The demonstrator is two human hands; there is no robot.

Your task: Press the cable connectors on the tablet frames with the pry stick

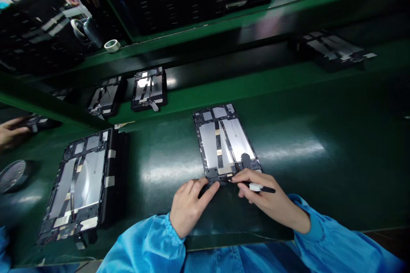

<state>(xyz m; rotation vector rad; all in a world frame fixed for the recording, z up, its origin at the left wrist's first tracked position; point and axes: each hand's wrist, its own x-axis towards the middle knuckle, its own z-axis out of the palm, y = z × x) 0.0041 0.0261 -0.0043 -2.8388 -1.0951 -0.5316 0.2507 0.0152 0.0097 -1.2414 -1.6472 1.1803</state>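
An opened tablet (226, 136) lies on the green bench in front of me, its inside facing up, with silvery panels and dark ribbon cables. My left hand (190, 204) is at its lower left corner, thumb and index fingertip gripping the near edge. Pinched in my right hand (267, 198) is a pair of dark tweezers (270, 190) with a white band. The tweezers' tips point left, over the tablet's near end, beside the left thumb. What the tips touch is too small to tell. A dark grey tab (246, 160) stands out on the tablet's lower right.
A stack of similar tablets (110, 179) stands at left, near a round metal dish (14, 175). More tablets (149, 87) sit in the far channel, one (336, 49) at far right. A tape roll (112, 45) rests on the ledge. Another person's hand (13, 132) shows at left.
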